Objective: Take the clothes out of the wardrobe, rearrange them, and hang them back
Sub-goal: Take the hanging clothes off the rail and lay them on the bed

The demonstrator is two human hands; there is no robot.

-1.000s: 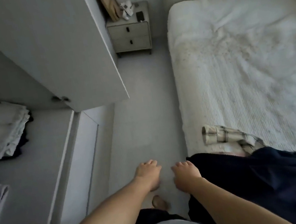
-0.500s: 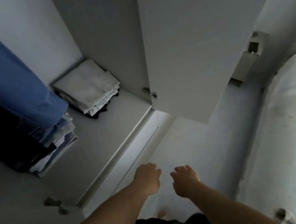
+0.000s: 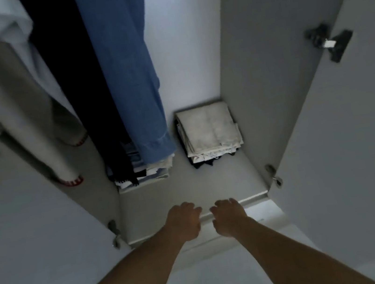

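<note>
I face the open wardrobe (image 3: 190, 195). Inside hang a blue denim garment (image 3: 129, 77), a black garment (image 3: 79, 85) to its left, and a light grey garment (image 3: 0, 85) with red-trimmed cuffs at the far left. My left hand (image 3: 184, 221) and my right hand (image 3: 227, 216) are held out side by side over the wardrobe's front edge, below the hanging clothes. Both hold nothing, fingers loosely curled downward and slightly apart. The hangers and the rail are out of view.
A folded beige pile (image 3: 209, 131) lies on the wardrobe floor at the right. Another folded stack (image 3: 147, 172) sits under the denim. The left door (image 3: 35, 227) and the right door (image 3: 343, 141) stand open on either side. Pale floor lies below.
My view has swung left from the bed and the clothes on it to face the wardrobe's inside. Both empty hands have stayed out in front of me.
</note>
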